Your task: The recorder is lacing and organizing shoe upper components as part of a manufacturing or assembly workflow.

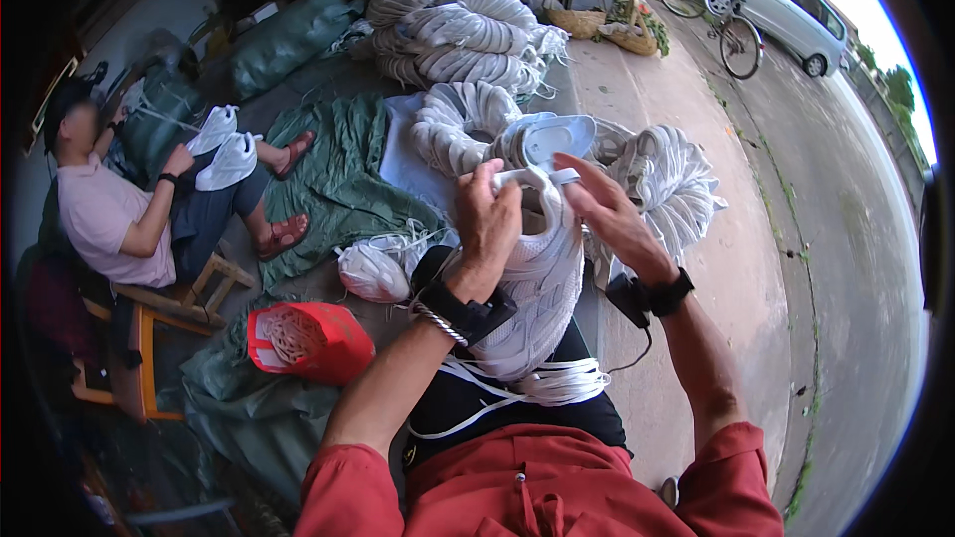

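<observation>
A white knitted shoe upper [537, 268] hangs between my hands above my lap, its collar toward the top. My left hand [485, 224] is closed on the left side of its rim, fingers curled around the edge. On the right side, my right hand [612, 214] pinches the edge of the same upper; its fingertips are partly hidden. White laces [562, 383] lie bundled across my dark-clad thighs below the upper. Just beyond my hands rests a pale shoe-shaped piece [557, 139] among stacked uppers.
Bundles of nested white uppers [458, 35] are piled ahead, more [667, 184] to the right. A red bag [308, 338] of laces stands left. A seated person [124, 199] holds white shoes. Wicker baskets [577, 22], a bicycle [738, 45] and a silver car [796, 0] are farther off.
</observation>
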A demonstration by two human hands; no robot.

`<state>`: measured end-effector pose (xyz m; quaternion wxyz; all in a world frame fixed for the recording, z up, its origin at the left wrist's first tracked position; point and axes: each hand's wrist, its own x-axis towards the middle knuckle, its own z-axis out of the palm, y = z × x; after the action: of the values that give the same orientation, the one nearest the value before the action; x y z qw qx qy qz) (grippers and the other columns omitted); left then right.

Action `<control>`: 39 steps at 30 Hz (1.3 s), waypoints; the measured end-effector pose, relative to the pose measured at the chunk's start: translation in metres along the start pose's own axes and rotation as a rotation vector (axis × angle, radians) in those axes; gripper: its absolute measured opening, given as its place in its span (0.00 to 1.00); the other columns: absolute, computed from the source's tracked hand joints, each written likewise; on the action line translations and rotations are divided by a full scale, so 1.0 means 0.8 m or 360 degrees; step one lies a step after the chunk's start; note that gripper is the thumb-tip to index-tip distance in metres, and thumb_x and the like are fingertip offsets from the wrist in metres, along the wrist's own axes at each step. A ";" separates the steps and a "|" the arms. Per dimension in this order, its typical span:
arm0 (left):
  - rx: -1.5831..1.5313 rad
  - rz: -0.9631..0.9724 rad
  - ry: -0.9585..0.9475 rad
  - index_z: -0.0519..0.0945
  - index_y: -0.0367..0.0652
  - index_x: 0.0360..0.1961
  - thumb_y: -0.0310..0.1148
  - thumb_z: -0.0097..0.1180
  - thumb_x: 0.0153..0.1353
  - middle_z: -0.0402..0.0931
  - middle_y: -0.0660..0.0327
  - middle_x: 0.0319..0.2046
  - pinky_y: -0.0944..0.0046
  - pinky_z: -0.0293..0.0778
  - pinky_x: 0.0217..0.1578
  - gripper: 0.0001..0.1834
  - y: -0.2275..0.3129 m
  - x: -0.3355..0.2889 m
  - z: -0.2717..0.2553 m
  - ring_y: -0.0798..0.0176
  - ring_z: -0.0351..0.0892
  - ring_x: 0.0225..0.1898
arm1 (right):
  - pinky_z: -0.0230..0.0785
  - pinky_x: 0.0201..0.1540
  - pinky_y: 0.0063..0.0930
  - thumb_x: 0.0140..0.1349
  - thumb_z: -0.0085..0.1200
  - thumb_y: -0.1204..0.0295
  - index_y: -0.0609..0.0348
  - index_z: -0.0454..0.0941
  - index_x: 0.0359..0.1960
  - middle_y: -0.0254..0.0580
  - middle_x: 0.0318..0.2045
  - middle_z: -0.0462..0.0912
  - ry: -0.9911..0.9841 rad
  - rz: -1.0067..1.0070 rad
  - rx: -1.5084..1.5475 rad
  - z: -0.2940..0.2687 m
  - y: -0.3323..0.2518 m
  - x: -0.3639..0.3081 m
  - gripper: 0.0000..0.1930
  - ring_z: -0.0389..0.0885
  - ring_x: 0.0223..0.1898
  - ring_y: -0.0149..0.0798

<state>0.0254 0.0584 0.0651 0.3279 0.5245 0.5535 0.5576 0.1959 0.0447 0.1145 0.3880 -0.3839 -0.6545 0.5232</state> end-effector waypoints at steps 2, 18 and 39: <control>-0.0436 -0.0212 -0.0145 0.68 0.37 0.51 0.39 0.49 0.56 0.71 0.51 0.43 0.62 0.67 0.43 0.23 0.019 -0.002 -0.006 0.61 0.72 0.40 | 0.64 0.41 0.23 0.57 0.51 0.52 0.66 0.65 0.53 0.40 0.40 0.73 -0.0160 -0.0180 -0.0033 0.012 -0.001 0.014 0.31 0.71 0.40 0.32; -0.0790 -0.1089 -0.0908 0.61 0.43 0.59 0.54 0.36 0.64 0.64 0.61 0.56 0.59 0.58 0.57 0.30 -0.057 -0.076 -0.070 0.59 0.63 0.57 | 0.65 0.39 0.27 0.53 0.47 0.42 0.69 0.78 0.38 0.46 0.32 0.78 -0.0179 -0.0007 -0.0049 -0.023 0.082 0.048 0.34 0.74 0.36 0.35; -0.0894 -0.1246 -0.0786 0.60 0.45 0.60 0.53 0.40 0.62 0.63 0.61 0.58 0.56 0.56 0.59 0.31 -0.050 -0.096 -0.024 0.57 0.61 0.59 | 0.62 0.53 0.38 0.47 0.53 0.45 0.63 0.62 0.57 0.60 0.50 0.71 0.0220 -0.0323 -0.0547 -0.019 0.084 0.068 0.40 0.70 0.52 0.54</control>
<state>0.0166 -0.0124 0.0129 0.7592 0.2867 0.4437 0.3802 0.1942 0.1102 0.0566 0.4115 -0.4116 -0.7413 0.3343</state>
